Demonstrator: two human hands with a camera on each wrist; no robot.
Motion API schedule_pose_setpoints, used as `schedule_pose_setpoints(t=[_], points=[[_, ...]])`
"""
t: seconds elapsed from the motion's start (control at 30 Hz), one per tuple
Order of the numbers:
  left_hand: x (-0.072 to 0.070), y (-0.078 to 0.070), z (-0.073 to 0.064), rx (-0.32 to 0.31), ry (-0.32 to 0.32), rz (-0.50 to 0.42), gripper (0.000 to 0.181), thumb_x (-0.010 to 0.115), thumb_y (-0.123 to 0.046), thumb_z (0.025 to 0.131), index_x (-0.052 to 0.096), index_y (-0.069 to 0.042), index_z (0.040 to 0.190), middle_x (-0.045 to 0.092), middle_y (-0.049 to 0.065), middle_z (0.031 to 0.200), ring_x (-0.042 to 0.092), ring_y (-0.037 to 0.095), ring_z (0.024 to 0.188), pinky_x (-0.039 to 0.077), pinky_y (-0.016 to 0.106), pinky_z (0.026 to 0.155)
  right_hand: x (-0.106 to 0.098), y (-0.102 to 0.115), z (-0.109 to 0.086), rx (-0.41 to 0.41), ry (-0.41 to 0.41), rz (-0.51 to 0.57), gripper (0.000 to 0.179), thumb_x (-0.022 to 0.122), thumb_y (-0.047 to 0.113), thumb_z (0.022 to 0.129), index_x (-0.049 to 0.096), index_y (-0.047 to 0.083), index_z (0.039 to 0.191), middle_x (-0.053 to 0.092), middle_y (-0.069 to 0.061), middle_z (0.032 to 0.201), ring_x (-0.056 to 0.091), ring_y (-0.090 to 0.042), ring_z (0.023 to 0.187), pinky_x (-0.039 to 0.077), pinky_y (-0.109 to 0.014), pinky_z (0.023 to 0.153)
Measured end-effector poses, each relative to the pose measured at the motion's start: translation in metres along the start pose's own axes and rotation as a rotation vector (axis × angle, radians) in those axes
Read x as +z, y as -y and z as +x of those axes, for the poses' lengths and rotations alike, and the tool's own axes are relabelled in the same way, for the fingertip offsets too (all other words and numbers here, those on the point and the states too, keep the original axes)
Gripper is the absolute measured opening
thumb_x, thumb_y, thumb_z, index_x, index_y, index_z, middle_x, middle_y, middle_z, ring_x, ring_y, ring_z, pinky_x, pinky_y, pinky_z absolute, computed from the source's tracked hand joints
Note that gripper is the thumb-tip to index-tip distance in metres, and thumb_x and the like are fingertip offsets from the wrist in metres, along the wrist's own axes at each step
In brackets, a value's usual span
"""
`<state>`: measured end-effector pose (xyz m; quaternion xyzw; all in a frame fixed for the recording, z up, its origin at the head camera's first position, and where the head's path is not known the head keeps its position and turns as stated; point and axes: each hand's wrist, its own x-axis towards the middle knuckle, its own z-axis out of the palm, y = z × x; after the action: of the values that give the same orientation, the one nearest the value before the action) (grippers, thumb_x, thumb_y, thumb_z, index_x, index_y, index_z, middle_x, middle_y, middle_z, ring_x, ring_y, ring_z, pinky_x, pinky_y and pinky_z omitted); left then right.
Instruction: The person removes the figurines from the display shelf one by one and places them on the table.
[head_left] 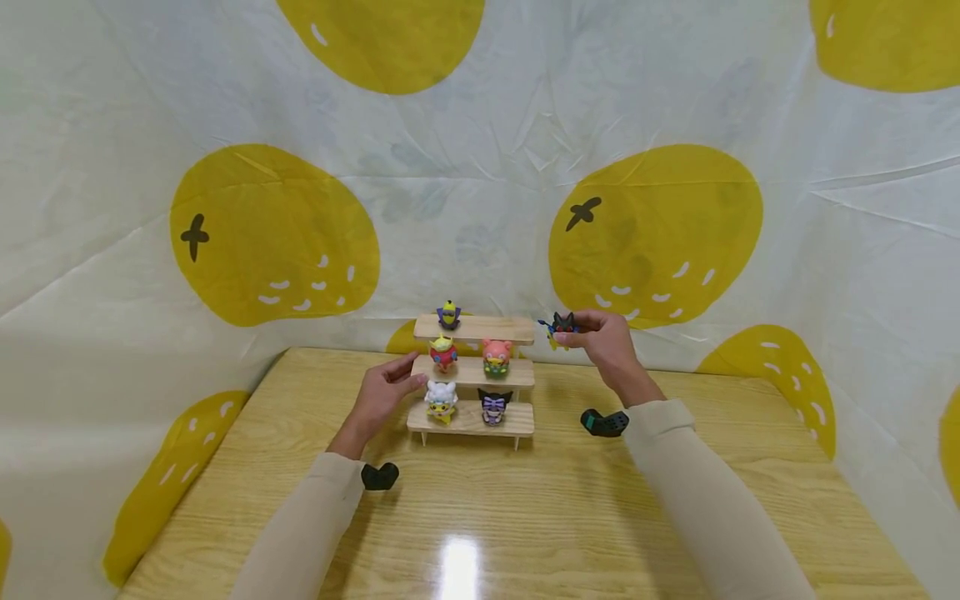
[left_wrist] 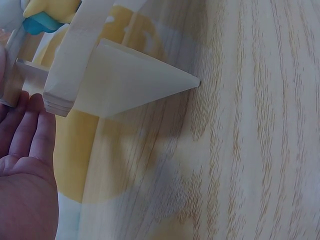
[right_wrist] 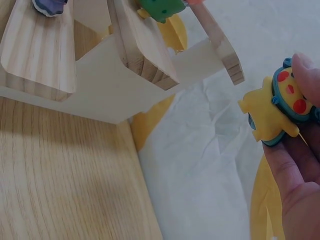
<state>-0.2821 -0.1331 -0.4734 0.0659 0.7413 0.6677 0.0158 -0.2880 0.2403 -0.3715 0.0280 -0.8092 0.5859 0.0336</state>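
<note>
yellow red-cheeked figurine [right_wrist: 265, 107] is pinched between thumb and fingers of my right hand [head_left: 613, 354], just right of the three-tier wooden stand [head_left: 465, 412]; my left hand [head_left: 378, 396] grips its left edge.

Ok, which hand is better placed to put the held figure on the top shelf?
Probably the right hand: it pinches the figure beside the right end of the top shelf, while the left hand holds the left end of the middle shelf.
</note>
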Motion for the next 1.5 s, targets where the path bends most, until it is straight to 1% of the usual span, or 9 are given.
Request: schedule_pose_setpoints(t=[0.1,0.3,0.6,0.77,1.0,1.17,1.23,1.4,1.5], points=[[0.0,-0.002,0.0,0.003,0.001,-0.002,0.062,0.073,-0.013,0.099,0.048,0.0,0.154,0.051,0.018,0.158,0.051,0.034,0.146,0.056,0.026,0.106,-0.001,-0.001,0.001,-0.001,0.001,0.002,0.042,0.079,0.015,0.094,0.068,-0.003,0.131,0.072,0.011,0.1,0.066,-0.006,0.095,0.052,-0.023,0.095],[0.0,-0.004,0.0,-0.009,-0.012,-0.008,0.06,0.074,-0.013,0.099,0.051,-0.002,0.153,0.052,0.019,0.157,0.051,0.034,0.146,0.057,0.026,0.105,-0.002,-0.004,0.003,0.004,0.001,-0.001,0.039,0.079,0.014,0.095,0.069,-0.001,0.13,0.071,0.009,0.104,0.065,-0.009,0.099,0.053,-0.03,0.101],[0.001,-0.001,0.001,-0.006,-0.019,0.006,0.061,0.074,-0.014,0.098,0.051,0.0,0.153,0.053,0.017,0.156,0.053,0.033,0.145,0.056,0.025,0.105,-0.003,-0.007,0.0,0.015,-0.007,0.017,0.041,0.08,0.013,0.094,0.069,-0.002,0.13,0.072,0.01,0.101,0.067,-0.006,0.094,0.053,-0.021,0.093],[0.001,-0.001,0.0,-0.002,-0.015,0.005,0.061,0.074,-0.013,0.098,0.051,0.0,0.153,0.053,0.016,0.157,0.052,0.032,0.146,0.055,0.026,0.106,-0.005,-0.007,-0.002,0.014,-0.003,0.005,0.041,0.079,0.014,0.094,0.069,-0.002,0.13,0.071,0.01,0.101,0.066,-0.006,0.095,0.053,-0.02,0.092],[0.001,0.0,0.001,0.008,-0.015,0.012,0.062,0.074,-0.013,0.098,0.05,0.002,0.153,0.051,0.02,0.157,0.051,0.038,0.145,0.057,0.028,0.106,-0.01,-0.009,-0.004,0.017,-0.008,-0.004,0.042,0.08,0.015,0.094,0.068,-0.004,0.13,0.072,0.008,0.102,0.065,-0.006,0.094,0.052,-0.019,0.091],[0.002,-0.001,0.0,-0.01,-0.015,0.011,0.06,0.073,-0.013,0.099,0.05,0.001,0.153,0.053,0.019,0.157,0.052,0.036,0.145,0.056,0.029,0.107,-0.013,-0.011,-0.005,0.023,-0.016,0.003,0.043,0.079,0.015,0.094,0.068,-0.003,0.132,0.073,0.005,0.106,0.066,-0.005,0.093,0.053,-0.015,0.088],[0.002,-0.002,-0.001,-0.019,-0.018,0.011,0.06,0.073,-0.013,0.099,0.051,0.0,0.153,0.054,0.019,0.156,0.053,0.035,0.144,0.055,0.03,0.108,-0.014,-0.012,-0.004,0.029,-0.022,0.003,0.043,0.079,0.015,0.094,0.068,-0.002,0.133,0.073,0.006,0.106,0.067,-0.005,0.093,0.055,-0.017,0.089],[0.002,-0.003,-0.002,-0.015,-0.019,0.012,0.06,0.074,-0.014,0.099,0.051,-0.001,0.153,0.054,0.018,0.156,0.054,0.034,0.144,0.055,0.029,0.107,-0.018,-0.014,-0.005,0.038,-0.025,-0.012,0.045,0.079,0.015,0.094,0.067,-0.002,0.134,0.071,0.006,0.108,0.065,-0.005,0.094,0.055,-0.023,0.094],[0.001,-0.003,-0.002,-0.014,-0.014,0.014,0.061,0.074,-0.015,0.099,0.051,-0.002,0.153,0.053,0.018,0.156,0.054,0.033,0.144,0.056,0.028,0.107,-0.022,-0.016,-0.005,0.037,-0.027,-0.024,0.047,0.079,0.014,0.094,0.065,-0.004,0.135,0.07,0.005,0.109,0.064,-0.005,0.095,0.055,-0.02,0.092]])
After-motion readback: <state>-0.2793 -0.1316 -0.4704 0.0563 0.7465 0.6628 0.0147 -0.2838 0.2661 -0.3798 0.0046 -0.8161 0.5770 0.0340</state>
